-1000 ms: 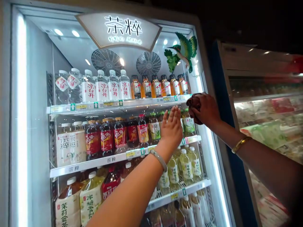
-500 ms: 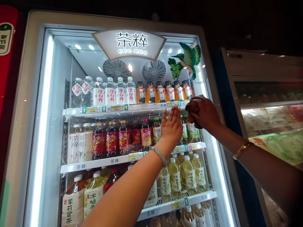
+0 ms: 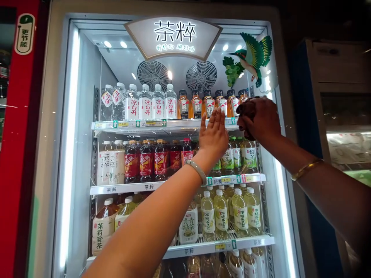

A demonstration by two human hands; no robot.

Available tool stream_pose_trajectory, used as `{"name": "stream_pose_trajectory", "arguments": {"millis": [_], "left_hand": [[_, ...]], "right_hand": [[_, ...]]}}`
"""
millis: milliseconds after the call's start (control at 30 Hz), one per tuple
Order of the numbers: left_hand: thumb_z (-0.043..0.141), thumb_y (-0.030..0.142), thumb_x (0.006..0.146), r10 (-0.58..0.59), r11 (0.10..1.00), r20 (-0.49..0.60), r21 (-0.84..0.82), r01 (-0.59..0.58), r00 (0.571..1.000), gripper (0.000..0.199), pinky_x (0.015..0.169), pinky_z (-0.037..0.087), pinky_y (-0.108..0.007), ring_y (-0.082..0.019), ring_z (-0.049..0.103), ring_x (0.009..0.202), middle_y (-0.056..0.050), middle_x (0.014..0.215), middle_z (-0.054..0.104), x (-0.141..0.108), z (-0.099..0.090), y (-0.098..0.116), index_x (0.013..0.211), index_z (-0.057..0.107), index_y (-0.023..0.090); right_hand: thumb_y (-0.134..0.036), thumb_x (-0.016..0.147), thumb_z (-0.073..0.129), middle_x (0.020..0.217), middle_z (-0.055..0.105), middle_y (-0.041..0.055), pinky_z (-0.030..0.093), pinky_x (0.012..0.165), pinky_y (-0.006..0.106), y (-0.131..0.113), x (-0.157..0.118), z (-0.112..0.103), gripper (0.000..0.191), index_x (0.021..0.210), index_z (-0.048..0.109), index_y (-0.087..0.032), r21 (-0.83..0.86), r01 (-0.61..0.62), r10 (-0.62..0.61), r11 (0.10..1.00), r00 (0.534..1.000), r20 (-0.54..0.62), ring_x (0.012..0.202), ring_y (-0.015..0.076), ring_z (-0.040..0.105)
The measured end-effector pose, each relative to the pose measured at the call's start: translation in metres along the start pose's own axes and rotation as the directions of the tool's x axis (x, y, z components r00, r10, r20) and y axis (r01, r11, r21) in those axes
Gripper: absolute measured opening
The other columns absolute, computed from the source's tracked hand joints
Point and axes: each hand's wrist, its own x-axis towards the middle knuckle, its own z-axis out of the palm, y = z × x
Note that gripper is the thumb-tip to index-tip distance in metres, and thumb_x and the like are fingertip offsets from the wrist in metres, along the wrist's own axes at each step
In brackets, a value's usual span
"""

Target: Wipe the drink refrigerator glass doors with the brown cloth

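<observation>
My left hand (image 3: 213, 133) lies flat with fingers extended against the glass door of a lit drinks fridge (image 3: 278, 170), in front of the upper shelf edge. A pale bangle (image 3: 197, 172) circles that wrist. Just to its right, my right hand (image 3: 263, 119) is closed round a bunched dark brown cloth (image 3: 246, 114), held at the glass near the right end of the top shelf. A gold bracelet (image 3: 306, 170) is on my right wrist. Behind the glass, amber bottles (image 3: 196, 106) and green tea bottles (image 3: 249, 154) are partly covered by my hands.
Water bottles (image 3: 145, 104) fill the left of the top shelf, with red-labelled tea bottles (image 3: 146, 162) below. Pale yellow drinks (image 3: 222, 214) stand lower right. A lit sign (image 3: 174, 38) and bird sticker (image 3: 255, 58) are above. A red cabinet (image 3: 23, 116) adjoins the left side.
Both hands have shifted slightly upward on the glass, the cloth still in my right hand. The view has turned, so the fridge sits farther right and higher.
</observation>
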Motion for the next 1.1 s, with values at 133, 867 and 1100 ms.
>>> {"name": "stream_pose_trajectory", "arguments": {"millis": [133,867,1100], "left_hand": [[0.032,0.024,0.104,-0.015,1.000,0.004,-0.006,0.015,1.000,0.066,0.138,0.002,-0.047,-0.022,0.013,0.166,-0.010,0.177,0.025,-0.002,0.000,-0.001,0.167,0.026,0.008],[0.032,0.023,0.102,-0.110,0.990,-0.077,0.085,0.116,0.991,0.065,0.137,0.003,-0.053,-0.025,0.017,0.166,-0.012,0.176,0.025,0.028,-0.028,-0.058,0.166,0.031,0.009],[0.034,0.024,0.103,-0.085,0.986,-0.104,0.132,0.099,0.991,0.065,0.137,0.007,-0.054,-0.025,0.019,0.165,-0.011,0.176,0.027,0.007,-0.042,-0.095,0.167,0.030,0.014]], "right_hand": [[-0.035,0.084,0.069,0.144,0.054,0.0182,0.043,0.117,0.065,-0.022,-0.029,0.006,0.052,0.133,0.055,-0.021,0.039,0.061,-0.060,0.997,0.998,-0.020,0.140,0.0388,0.048],[-0.029,0.083,0.068,0.145,0.058,0.0157,0.042,0.123,0.058,-0.054,0.041,0.021,0.049,0.131,0.060,-0.024,0.126,0.272,-0.282,0.954,0.957,0.062,0.144,0.0362,0.049],[-0.032,0.081,0.073,0.148,0.052,0.0148,0.039,0.123,0.067,-0.082,0.012,0.042,0.058,0.135,0.054,-0.027,0.110,0.099,-0.092,0.989,0.994,-0.063,0.145,0.0408,0.044]]}}
